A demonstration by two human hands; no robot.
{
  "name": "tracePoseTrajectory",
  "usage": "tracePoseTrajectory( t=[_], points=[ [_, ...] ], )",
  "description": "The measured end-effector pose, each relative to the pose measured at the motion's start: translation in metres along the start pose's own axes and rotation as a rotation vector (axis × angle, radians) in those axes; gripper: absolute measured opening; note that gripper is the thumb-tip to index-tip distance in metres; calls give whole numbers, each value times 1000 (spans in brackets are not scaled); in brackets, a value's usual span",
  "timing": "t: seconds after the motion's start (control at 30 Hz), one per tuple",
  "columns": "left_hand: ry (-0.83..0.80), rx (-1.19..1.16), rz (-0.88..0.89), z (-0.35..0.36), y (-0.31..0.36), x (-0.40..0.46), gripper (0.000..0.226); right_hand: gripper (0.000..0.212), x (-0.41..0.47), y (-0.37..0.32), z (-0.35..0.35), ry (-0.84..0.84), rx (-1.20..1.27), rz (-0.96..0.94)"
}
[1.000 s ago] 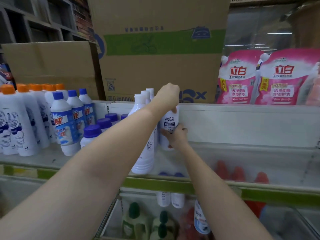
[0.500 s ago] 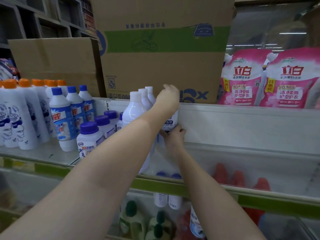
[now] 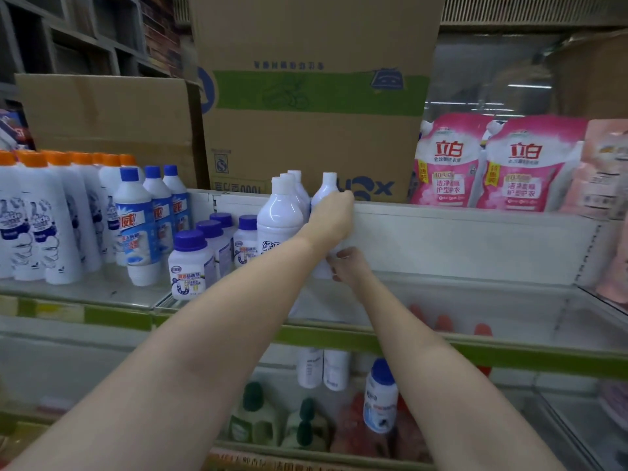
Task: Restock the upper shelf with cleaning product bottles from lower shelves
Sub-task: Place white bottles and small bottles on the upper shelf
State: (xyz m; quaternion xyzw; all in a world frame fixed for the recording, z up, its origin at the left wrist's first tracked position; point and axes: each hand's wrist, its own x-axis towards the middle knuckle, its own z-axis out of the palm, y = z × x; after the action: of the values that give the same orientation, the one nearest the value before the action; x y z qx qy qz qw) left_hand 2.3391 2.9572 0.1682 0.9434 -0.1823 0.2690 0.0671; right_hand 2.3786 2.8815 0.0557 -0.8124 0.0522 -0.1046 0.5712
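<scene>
Head view: both hands (image 3: 334, 219) seemingly round white bottle (image 3: 327, 192).

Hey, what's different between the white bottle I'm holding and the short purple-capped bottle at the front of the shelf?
The white bottle is tall with a narrow neck and a white cap; the purple-capped bottle is short, squat and wide-capped. The white bottle is gripped by the left hand and the right hand; the purple-capped bottle stands free by the shelf's front edge. Its label shows fully, while the white bottle's is hidden. Both have white bodies.
</scene>
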Motion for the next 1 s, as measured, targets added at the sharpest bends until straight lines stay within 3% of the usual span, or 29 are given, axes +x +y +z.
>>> tracePoseTrajectory(
  t=[0.2, 0.27, 0.4, 0.57, 0.73, 0.87, 1.0],
  points=[
    [-126, -133, -29, 3, -8, -53, 19, 30, -45, 9, -29, 197, -151, -5],
    [-169, -111, 48, 2, -5, -71, 16, 30, -73, 4, -40, 258, -228, 16],
    [-272, -198, 55, -1, 1, -109, 13, 9, -127, 1, -54, 355, -311, 14],
    [-329, -141, 101, 3, 3, -154, 25, 10, -182, 13, -57, 437, -367, 37],
    [-364, -66, 147, 23, -8, -202, 27, 33, -226, 45, -41, 349, -389, 161],
    [-474, -114, 146, 53, -22, -236, 22, 20, -247, 82, -19, 272, -360, 241],
    [-563, -157, 120, 84, -29, -258, 12, 23, -259, 111, 0, 212, -397, 282]
  ],
)
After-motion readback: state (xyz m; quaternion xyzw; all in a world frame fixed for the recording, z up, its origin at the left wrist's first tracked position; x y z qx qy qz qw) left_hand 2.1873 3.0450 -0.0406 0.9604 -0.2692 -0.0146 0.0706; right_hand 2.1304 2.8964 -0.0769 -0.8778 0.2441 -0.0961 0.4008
